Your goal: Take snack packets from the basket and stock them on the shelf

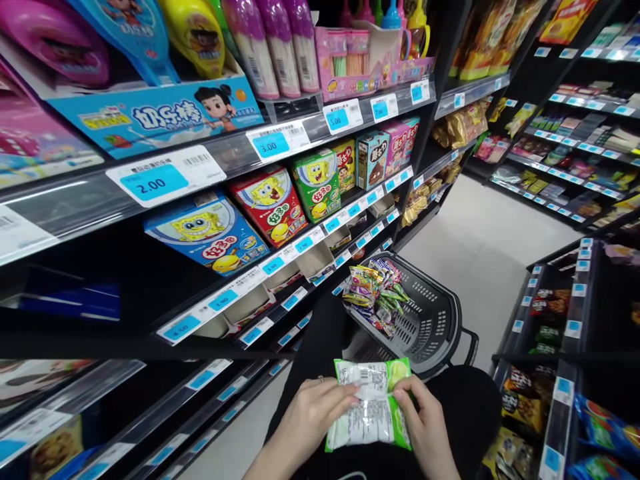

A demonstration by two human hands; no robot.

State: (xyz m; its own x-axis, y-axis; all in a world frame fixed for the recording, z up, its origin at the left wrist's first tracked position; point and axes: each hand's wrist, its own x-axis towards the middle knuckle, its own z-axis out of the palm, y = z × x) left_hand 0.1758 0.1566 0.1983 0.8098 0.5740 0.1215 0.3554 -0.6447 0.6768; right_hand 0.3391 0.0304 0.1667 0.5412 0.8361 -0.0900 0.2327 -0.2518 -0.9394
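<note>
Both hands are on a green-and-white snack bag point(367, 427), its printed back facing up, low in the head view. My left hand point(315, 410) lies over the bag's left side with the fingers across its middle. At the right edge, my right hand point(423, 413) pinches the bag with thumb and fingers. Just beyond the bag, a dark grey shopping basket point(435, 320) rests on the floor between the shelves. Several small colourful candy packets point(380, 293) lie heaped at the basket's left end.
A shelf on the left carries blue point(215, 233), red point(273, 203) and green point(317, 183) cartoon biscuit boxes above a row of price tags. Bagged snacks point(525, 407) fill a low rack at the right. The pale aisle floor point(480, 233) runs on beyond the basket.
</note>
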